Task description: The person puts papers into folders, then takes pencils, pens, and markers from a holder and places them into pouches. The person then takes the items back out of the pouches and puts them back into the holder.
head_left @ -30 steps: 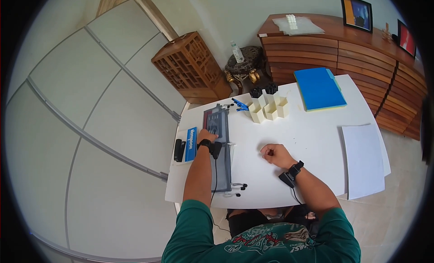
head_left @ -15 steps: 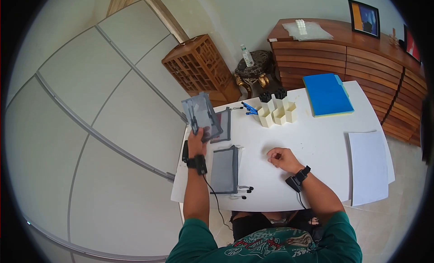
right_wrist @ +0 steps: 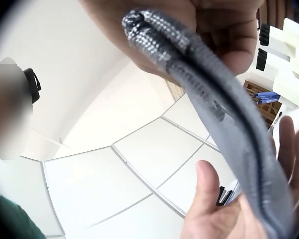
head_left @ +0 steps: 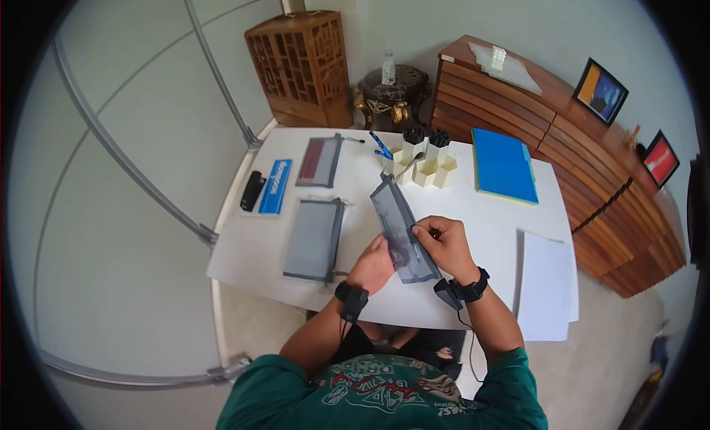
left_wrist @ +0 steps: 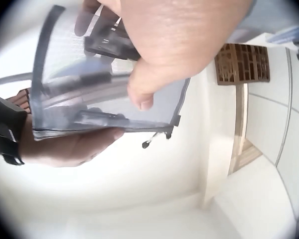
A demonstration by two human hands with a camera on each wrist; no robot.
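A grey mesh zip pouch (head_left: 403, 234) is held up over the table's front, tilted, with dark items showing through the mesh in the left wrist view. The left hand (head_left: 372, 266) holds its left side, thumb on one face and fingers behind, as the left wrist view shows. With thumb and curled fingers, the right hand (head_left: 450, 246) pinches the zipped edge near the middle. That zipped edge (right_wrist: 224, 89) runs close to the camera in the right wrist view. A dark-tipped zip pull (left_wrist: 146, 144) hangs at one corner.
Two more pouches, one grey (head_left: 313, 239), one with red contents (head_left: 319, 161), lie left on the white table. Beyond are a blue box (head_left: 275, 186), black stapler (head_left: 253, 191), cream hexagonal holders (head_left: 424, 173) and blue folder (head_left: 505, 166). White paper (head_left: 543, 286) lies right.
The left hand has lifted the pouch from the table's left side and brought it to the front centre. The right hand has risen from the table and now grips its edge. The head view has shifted.
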